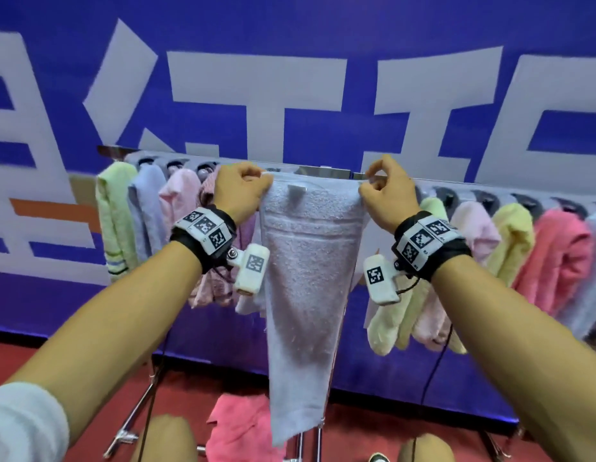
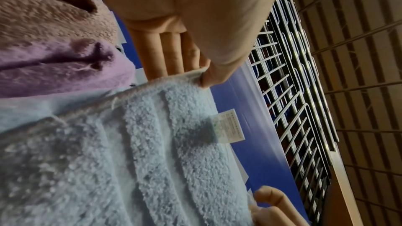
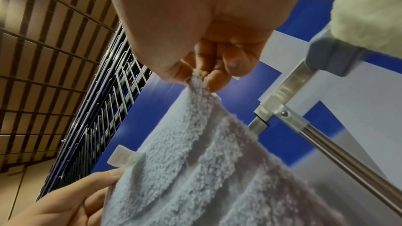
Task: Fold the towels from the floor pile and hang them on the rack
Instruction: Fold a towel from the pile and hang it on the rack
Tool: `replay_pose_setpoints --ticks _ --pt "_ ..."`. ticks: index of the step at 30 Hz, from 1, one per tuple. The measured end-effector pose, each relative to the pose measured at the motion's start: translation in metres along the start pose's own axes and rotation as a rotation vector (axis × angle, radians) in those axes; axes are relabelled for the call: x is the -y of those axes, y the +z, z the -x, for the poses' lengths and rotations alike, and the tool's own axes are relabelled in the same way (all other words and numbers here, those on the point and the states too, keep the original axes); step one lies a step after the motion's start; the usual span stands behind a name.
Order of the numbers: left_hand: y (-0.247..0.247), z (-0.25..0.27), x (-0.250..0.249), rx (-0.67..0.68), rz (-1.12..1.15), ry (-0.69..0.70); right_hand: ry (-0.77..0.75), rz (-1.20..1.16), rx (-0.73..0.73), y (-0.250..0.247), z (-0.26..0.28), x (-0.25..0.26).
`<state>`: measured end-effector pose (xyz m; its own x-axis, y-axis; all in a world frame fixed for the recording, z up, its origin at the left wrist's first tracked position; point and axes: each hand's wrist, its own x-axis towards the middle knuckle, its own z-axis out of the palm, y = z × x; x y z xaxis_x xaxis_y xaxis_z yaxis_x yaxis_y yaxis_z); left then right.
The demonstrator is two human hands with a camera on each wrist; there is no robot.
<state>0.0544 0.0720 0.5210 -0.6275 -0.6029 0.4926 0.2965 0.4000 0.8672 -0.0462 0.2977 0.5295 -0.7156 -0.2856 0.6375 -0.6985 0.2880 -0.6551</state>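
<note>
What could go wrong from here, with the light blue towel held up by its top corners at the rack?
1. Each hand, left hand and right hand, pinches only a corner of the light blue towel; a corner could slip free.
2. The free gap on the rack bar looks narrow, so the towel may bunch against the purple towel.
3. Its tail hangs near the pink towel on the floor.

Pale blue towel [image 1: 303,268] with ribbed bands; green, pink, lilac and yellow hung towels [image 1: 509,241]; blue-and-white banner [image 1: 290,95]; red floor [image 1: 90,405].
</note>
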Motion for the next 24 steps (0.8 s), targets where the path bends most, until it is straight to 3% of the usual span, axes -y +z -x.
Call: replay_pose_setpoints --ticks 6,11,18,24 --pt "0.003 -0.022 -0.023 -0.072 0.040 0.014 -0.044 0.097 -0.016 -0.001 -0.029 0.018" --pt "0.002 -0.031 -0.005 -0.097 0.053 -0.047 -0.028 0.164 -0.025 0.009 -0.028 0.019" --pt "0.013 -0.036 0.013 -0.067 0.054 -0.095 -0.121 0.280 0.162 0.007 -0.024 0.007" --pt "0.037 -0.028 -0.002 0.102 0.076 -0.095 -0.243 0.524 0.327 -0.004 -0.029 0.016"
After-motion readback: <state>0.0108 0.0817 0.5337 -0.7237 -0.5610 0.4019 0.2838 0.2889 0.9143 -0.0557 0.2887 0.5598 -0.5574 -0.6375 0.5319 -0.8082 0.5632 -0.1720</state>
